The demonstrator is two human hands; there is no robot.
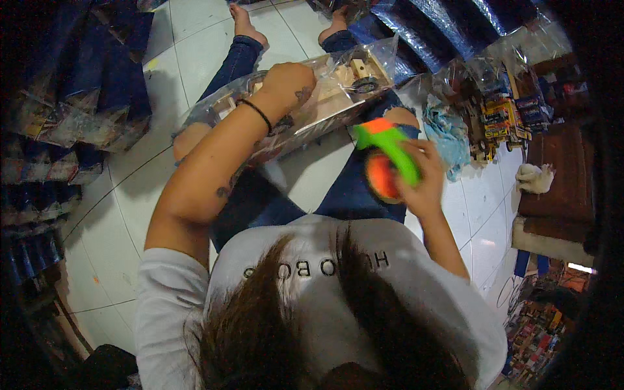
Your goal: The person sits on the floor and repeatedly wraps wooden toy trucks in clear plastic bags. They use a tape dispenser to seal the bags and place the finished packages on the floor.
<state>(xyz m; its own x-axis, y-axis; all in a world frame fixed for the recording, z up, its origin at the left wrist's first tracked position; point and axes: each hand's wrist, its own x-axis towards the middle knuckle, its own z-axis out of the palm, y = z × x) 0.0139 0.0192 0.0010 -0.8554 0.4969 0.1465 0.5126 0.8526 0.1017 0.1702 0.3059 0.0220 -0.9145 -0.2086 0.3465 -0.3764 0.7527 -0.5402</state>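
Note:
Across my thighs lies a wooden toy vehicle (335,97) with black wheels, wrapped in clear plastic (385,55). My left hand (289,84) is closed on top of this package, knuckles up. Its fingertips are hidden, so what they pinch cannot be made out. To the right, above my right thigh, my right hand (424,172) grips a green and orange tape dispenser (400,153), slightly blurred. The dispenser is apart from the package, its orange end pointing toward the package's right part.
Plastic-wrapped goods stand in rows at the left (84,84), and more blue wrapped packages (429,32) lie at the far right. On the right are a crumpled light-blue plastic bag (447,133), several colourful toy vehicles (500,120) and brown wooden furniture (559,166).

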